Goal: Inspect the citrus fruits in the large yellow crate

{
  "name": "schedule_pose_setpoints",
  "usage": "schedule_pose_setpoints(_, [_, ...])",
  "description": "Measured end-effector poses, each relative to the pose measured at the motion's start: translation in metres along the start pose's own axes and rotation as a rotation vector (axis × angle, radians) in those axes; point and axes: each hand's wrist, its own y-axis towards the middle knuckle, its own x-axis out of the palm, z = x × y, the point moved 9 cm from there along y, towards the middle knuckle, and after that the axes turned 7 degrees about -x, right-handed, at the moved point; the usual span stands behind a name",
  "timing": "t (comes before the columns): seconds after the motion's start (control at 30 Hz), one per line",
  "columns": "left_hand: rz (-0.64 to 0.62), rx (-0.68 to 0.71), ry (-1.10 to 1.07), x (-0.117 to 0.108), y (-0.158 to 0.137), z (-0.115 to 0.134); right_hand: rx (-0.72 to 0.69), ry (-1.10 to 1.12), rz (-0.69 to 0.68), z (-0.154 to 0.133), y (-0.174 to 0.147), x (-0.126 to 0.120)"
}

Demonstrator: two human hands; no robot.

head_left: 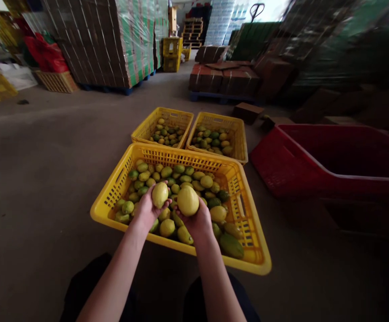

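Note:
My left hand (149,208) is closed round a yellow lemon (160,195), palm turned up. In my right hand (199,218) rests a larger, rounder yellow lemon (188,201), with the fingers curled beneath it. Both hands are held side by side over a yellow plastic crate (254,241) with slotted walls. Inside that crate lie several green and yellow lemons (167,227), partly hidden behind my hands and forearms. A big green one (231,246) sits in its near right corner.
Behind stand two more yellow crates, one at left (144,127) and one at right (239,138), both with lemons. A red tub (275,165) is at the right. Cartons on a blue pallet (211,96) and wrapped stacks (137,40) stand farther back.

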Motion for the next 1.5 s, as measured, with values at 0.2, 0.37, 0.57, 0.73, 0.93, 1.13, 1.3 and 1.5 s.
schedule_pose_setpoints(0.2, [-0.047, -0.058, -0.062, 0.004, -0.006, 0.001, 0.051, 0.067, -0.029, -0.007, -0.014, 0.019])
schedule_pose_setpoints(0.37, [-0.038, -0.119, -0.159, 0.005, -0.007, -0.004, 0.157, 0.089, -0.034, 0.0, -0.017, 0.02])
schedule_pose_setpoints(0.57, [-0.114, -0.098, -0.195, 0.007, 0.0, -0.007, 0.258, 0.07, 0.02, 0.013, -0.018, 0.019])
schedule_pose_setpoints(0.73, [-0.074, -0.089, -0.246, 0.004, -0.001, -0.005, 0.222, 0.047, 0.041, 0.01, -0.017, 0.017])
schedule_pose_setpoints(0.93, [-0.039, -0.077, -0.282, 0.004, -0.004, -0.004, 0.234, 0.153, 0.096, 0.011, -0.018, 0.013])
schedule_pose_setpoints(1.13, [-0.089, 0.013, -0.272, 0.006, -0.006, 0.004, 0.082, 0.163, -0.057, -0.004, -0.021, 0.028])
schedule_pose_setpoints(1.3, [-0.244, 0.17, -0.056, 0.018, -0.012, 0.014, -0.107, 0.034, -0.288, -0.023, -0.03, 0.047])
schedule_pose_setpoints(1.5, [-0.467, 0.412, 0.21, 0.038, -0.034, 0.021, -0.286, -0.134, -0.657, -0.036, -0.057, 0.074])
